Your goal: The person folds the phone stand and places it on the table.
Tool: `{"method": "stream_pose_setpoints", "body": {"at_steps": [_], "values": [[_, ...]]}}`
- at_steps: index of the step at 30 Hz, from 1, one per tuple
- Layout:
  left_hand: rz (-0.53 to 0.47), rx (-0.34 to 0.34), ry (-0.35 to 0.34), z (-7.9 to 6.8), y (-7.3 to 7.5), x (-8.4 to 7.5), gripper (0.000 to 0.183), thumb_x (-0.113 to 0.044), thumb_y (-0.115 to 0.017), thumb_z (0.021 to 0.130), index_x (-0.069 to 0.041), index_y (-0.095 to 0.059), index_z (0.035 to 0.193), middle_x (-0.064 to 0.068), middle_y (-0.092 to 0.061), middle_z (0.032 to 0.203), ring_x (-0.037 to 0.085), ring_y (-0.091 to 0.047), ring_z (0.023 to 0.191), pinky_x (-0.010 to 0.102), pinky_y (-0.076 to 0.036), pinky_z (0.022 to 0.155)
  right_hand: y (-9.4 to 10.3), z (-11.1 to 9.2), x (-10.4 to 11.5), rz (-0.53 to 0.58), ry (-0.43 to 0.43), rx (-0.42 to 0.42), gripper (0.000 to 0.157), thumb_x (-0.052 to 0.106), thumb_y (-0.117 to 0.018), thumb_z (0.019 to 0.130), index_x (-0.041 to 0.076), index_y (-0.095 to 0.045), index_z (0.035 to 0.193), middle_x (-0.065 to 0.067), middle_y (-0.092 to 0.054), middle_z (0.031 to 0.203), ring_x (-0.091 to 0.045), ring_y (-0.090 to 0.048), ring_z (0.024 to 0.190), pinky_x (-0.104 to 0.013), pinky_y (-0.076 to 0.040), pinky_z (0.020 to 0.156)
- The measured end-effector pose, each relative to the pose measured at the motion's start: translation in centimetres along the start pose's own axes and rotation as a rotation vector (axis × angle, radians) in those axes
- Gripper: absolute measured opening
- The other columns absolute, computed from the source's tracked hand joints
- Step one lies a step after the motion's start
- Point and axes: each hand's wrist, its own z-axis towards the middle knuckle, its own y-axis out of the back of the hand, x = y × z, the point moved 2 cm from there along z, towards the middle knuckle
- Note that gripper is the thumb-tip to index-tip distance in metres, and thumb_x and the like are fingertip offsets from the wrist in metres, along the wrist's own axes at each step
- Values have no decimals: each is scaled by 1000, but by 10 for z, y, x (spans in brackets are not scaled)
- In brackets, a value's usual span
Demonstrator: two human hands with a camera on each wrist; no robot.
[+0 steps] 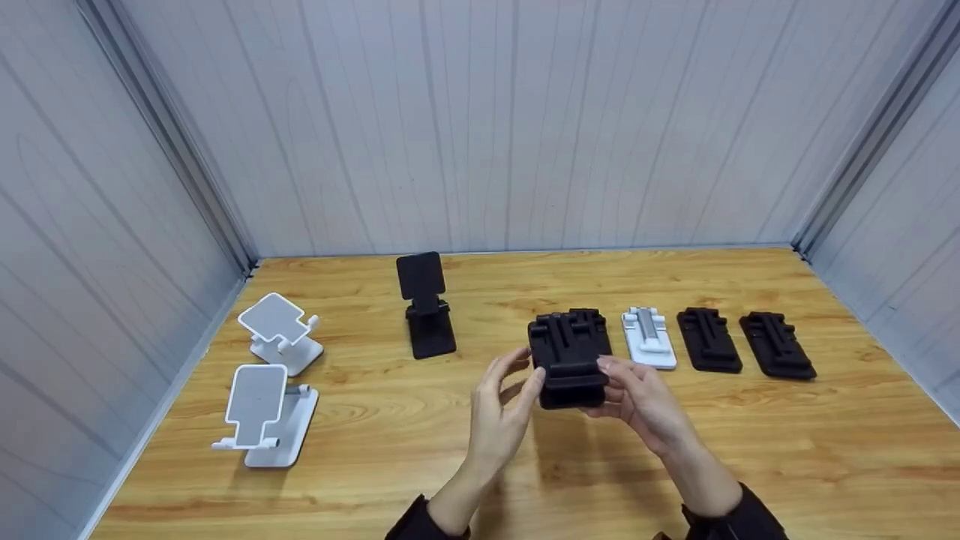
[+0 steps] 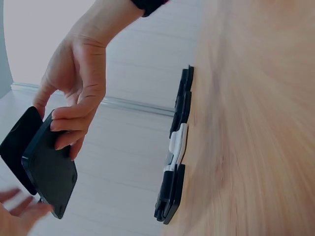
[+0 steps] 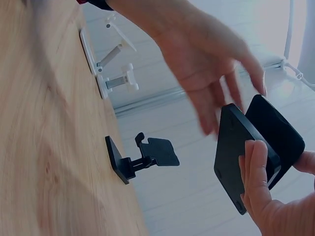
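Here, right hand [image 1: 646,403] in a pinch on a black stand [image 1: 562,358], left hand [image 1: 495,420] loose-fingered alongside, perhaps in contact.

1. You're in a booth-like work area, building type unclear.
2. Pale panels [image 1: 465,135] wall your wood-grain table [image 1: 360,480] at ten, twelve and two o'clock.
3. Grey strips [image 1: 180,142] line the corners at eleven and one.

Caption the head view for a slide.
Right hand grips a black stand, left hand at its edge, above a wooden table with unfolded stands and folded stands.
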Motion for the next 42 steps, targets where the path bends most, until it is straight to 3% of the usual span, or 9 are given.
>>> {"method": "stream_pose_setpoints", "body": {"at_steps": [3, 7, 14, 18, 25, 30, 36, 39, 42], "values": [[-28, 37, 187, 0, -1, 4, 46, -21, -56, 87, 5, -45, 123, 11, -58, 101, 19, -56, 86, 31, -52, 73, -1, 0, 0, -10, 2, -14, 18, 12, -42, 93, 1, -54, 103, -10, -64, 89, -19, -63, 72, -30, -54, 62], [-115, 91, 288, 1, -2, 5, 48, -17, -54, 88, 10, -41, 124, 11, -62, 81, 16, -56, 64, 37, -53, 64, -1, 0, -1, -23, -9, -55, 22, 11, -44, 92, -4, -47, 108, -11, -63, 91, -19, -62, 71, -29, -54, 62], [-209, 121, 320, 2, -2, 5, 49, -6, -50, 86, 16, -34, 126, 8, -59, 73, 19, -58, 61, 37, -54, 60, -1, 2, -3, -48, -5, -71, 37, 8, -47, 90, -13, -37, 118, -11, -61, 92, -18, -62, 72, -29, -54, 62], [-197, 120, 312, 0, -1, 8, 49, 0, -50, 84, 16, -33, 126, 8, -57, 69, 25, -58, 58, 37, -54, 60, -1, 4, -8, -71, -2, -72, 46, 6, -47, 90, -17, -29, 125, -14, -61, 96, -20, -62, 75, -28, -53, 62], [-126, 128, 315, -6, 3, 14, 50, 0, -53, 85, 15, -32, 127, 7, -56, 67, 26, -58, 57, 35, -54, 58, 0, 6, -18, -110, -18, -21, 46, 5, -44, 92, -17, -25, 127, -14, -62, 97, -20, -62, 76, -25, -52, 62], [31, 186, 305, -6, 15, 4, 46, -6, -55, 86, 16, -38, 124, 12, -60, 75, 23, -59, 64, 36, -54, 63, 4, 4, -21, -123, -34, 1, 47, 5, -43, 92, -18, -23, 128, -12, -61, 95, -17, -61, 75, -25, -52, 62], [369, 228, 177, 5, 63, 9, 32, -16, -59, 85, 7, -57, 107, 10, -62, 87, 20, -58, 76, 23, -51, 64, 24, -6, -14, -177, -61, -55, 52, 6, -40, 94, -18, -13, 131, -9, -59, 96, -14, -59, 77, -25, -51, 64], [556, 189, 102, 11, 92, 2, 27, -12, -60, 84, 6, -59, 104, 12, -62, 89, 23, -58, 79, 28, -51, 65, 40, -12, -10, -210, -66, -100, 51, 6, -39, 94, -18, -13, 131, -7, -57, 94, -14, -57, 77, -25, -51, 64], [766, 90, 55, 15, 120, -6, 26, -9, -61, 82, 6, -60, 103, 15, -61, 93, 27, -57, 85, 36, -50, 71, 59, -18, -6, -246, -59, -135, 48, 6, -38, 94, -18, -16, 130, -6, -57, 94, -14, -56, 78, -26, -51, 65]]}}
